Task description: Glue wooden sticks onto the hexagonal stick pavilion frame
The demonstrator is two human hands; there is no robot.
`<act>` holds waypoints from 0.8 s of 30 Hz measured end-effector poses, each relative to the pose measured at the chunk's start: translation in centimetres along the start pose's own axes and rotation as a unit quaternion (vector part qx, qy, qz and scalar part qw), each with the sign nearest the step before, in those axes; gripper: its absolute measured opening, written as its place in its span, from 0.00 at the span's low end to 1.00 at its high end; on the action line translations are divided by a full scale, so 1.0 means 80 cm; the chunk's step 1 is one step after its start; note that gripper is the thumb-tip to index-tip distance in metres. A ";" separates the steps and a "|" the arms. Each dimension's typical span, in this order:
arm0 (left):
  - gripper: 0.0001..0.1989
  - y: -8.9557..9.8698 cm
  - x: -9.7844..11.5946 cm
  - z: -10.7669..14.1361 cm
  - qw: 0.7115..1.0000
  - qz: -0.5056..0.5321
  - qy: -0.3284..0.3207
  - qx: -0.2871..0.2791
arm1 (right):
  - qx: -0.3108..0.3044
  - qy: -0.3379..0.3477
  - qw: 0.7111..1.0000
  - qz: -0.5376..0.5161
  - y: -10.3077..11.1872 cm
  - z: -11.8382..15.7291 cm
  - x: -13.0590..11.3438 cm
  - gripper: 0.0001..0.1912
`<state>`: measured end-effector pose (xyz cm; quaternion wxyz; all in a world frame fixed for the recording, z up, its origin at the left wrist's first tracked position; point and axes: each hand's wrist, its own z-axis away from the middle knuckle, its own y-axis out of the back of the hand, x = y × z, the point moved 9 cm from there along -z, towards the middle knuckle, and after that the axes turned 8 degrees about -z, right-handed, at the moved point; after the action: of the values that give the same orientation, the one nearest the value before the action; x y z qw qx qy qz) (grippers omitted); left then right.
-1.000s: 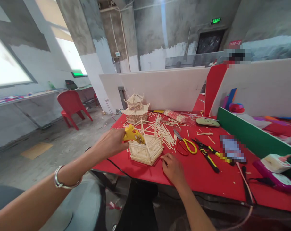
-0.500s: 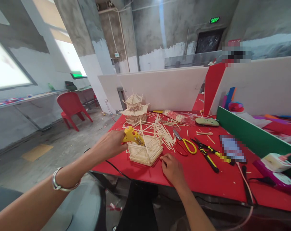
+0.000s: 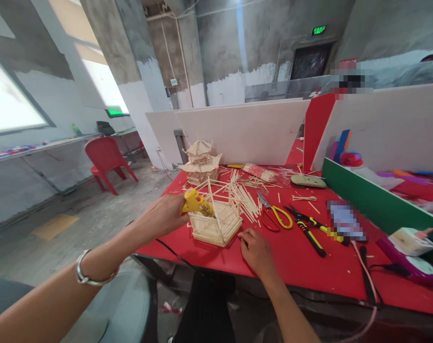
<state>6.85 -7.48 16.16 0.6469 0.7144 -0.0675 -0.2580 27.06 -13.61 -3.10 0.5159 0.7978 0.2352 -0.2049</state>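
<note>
My left hand [image 3: 170, 209] is closed round a yellow glue gun [image 3: 193, 202], its nozzle pointing down to the right into a stick-built model. That model [image 3: 216, 233], a many-sided frame of pale thin sticks with low railings and upright posts, sits near the table's front edge. My right hand [image 3: 255, 247] rests on the table just right of the model's base, fingers loosely bent and apart, with nothing visible in them. Whether its fingertips touch the base, I cannot tell. Behind stands a tiered stick pagoda [image 3: 200, 164].
Loose sticks [image 3: 247, 202] lie behind the model on the red table [image 3: 291, 271]. To the right are scissors [image 3: 279, 216], pliers [image 3: 309, 233], a phone [image 3: 345, 219] and a purple power strip [image 3: 409, 262]. A green divider [image 3: 374, 200] edges the right side. A black cord [image 3: 173, 252] hangs over the front edge.
My left hand and the glue gun have shifted very slightly to the left. The model and my right hand look the same.
</note>
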 end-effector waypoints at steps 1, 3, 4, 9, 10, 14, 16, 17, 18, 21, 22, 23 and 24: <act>0.12 0.000 0.000 0.000 1.000 0.002 0.001 0.001 | 0.000 0.000 1.000 0.000 0.000 0.000 0.000 0.13; 0.11 0.000 -0.001 0.000 1.000 0.004 0.003 0.001 | 0.001 0.000 1.000 -0.001 0.001 0.000 -0.001 0.13; 0.10 0.000 -0.001 0.000 1.000 0.004 0.005 0.002 | 0.002 0.000 1.000 -0.002 0.001 0.000 -0.001 0.13; 0.08 0.000 -0.001 0.000 1.000 0.012 0.003 0.007 | 0.005 0.002 1.000 -0.006 0.001 0.001 -0.001 0.14; 0.08 0.000 -0.001 0.000 1.000 0.013 0.002 0.009 | 0.005 0.002 1.000 -0.007 0.001 0.001 -0.001 0.14; 0.08 0.000 -0.001 -0.001 1.000 0.003 0.002 0.010 | 0.003 0.001 1.000 -0.008 -0.001 0.000 0.001 0.13; 0.09 0.000 -0.001 -0.001 1.000 -0.003 0.000 0.006 | 0.001 0.001 1.000 -0.008 -0.001 0.000 0.002 0.13; 0.09 0.000 0.000 -0.001 1.000 -0.005 -0.001 0.004 | 0.001 0.000 1.000 -0.009 -0.001 0.000 0.002 0.13; 0.09 0.001 0.001 0.000 1.000 -0.007 -0.002 0.002 | 0.000 0.000 1.000 -0.009 -0.001 0.000 0.001 0.13; 0.10 0.002 0.002 0.000 1.000 -0.008 -0.005 -0.002 | -0.003 -0.001 1.000 -0.010 0.000 0.000 0.001 0.14; 0.10 0.002 0.003 0.000 1.000 -0.007 -0.006 -0.002 | -0.003 -0.002 1.000 -0.010 0.000 0.001 0.000 0.14; 0.10 0.002 0.003 0.000 1.000 -0.007 -0.007 -0.003 | -0.002 -0.002 1.000 -0.010 0.000 0.001 0.000 0.14; 0.10 0.002 0.003 0.000 1.000 -0.007 -0.007 -0.004 | -0.002 -0.002 1.000 -0.010 0.000 0.001 0.000 0.14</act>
<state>7.11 -7.65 16.26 0.6472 0.7107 -0.0660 -0.2676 27.07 -13.71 -3.12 0.5161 0.7940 0.2420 -0.2113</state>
